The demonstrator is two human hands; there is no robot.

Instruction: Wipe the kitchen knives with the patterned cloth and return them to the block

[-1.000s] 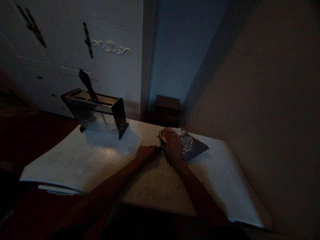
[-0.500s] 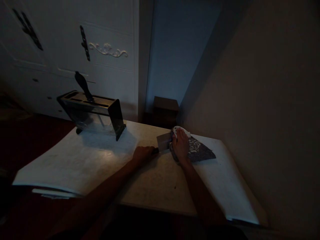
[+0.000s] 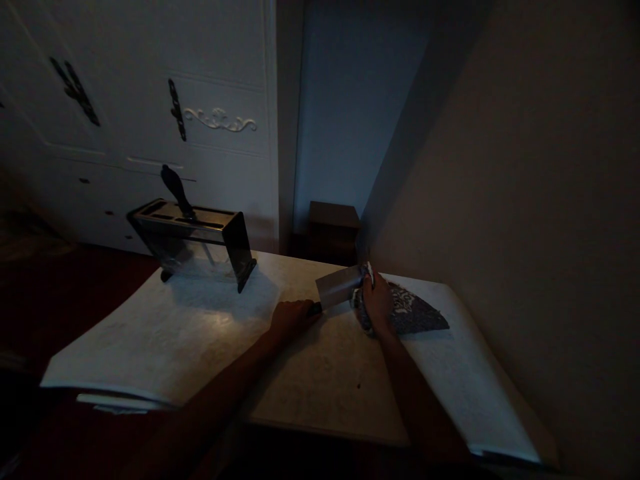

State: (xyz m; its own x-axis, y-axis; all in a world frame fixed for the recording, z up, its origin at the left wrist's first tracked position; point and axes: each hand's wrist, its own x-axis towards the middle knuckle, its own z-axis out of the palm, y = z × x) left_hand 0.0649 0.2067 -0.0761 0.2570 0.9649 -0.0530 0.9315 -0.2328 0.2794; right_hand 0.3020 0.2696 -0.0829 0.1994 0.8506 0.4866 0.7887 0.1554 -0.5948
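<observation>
One cleaver (image 3: 339, 288) gripped by left fingers (image 3: 303, 308), one patterned cloth (image 3: 417, 319) by right fingers (image 3: 379, 292), one knife block (image 3: 200, 229)

On the table (image 3: 315, 387) before me, the block (image 3: 195, 233) stands left of my cleaver (image 3: 337, 288), the cloth (image 3: 417, 319) right, the cabinet (image 3: 225, 73) behind the block

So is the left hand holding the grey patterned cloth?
No, the left hand grips a black-handled metal knife; the right hand holds the cloth.

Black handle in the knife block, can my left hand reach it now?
Probably, once the left hand releases the cleaver; nothing visible blocks the way to the black handle, though distance is hard to judge.
</observation>
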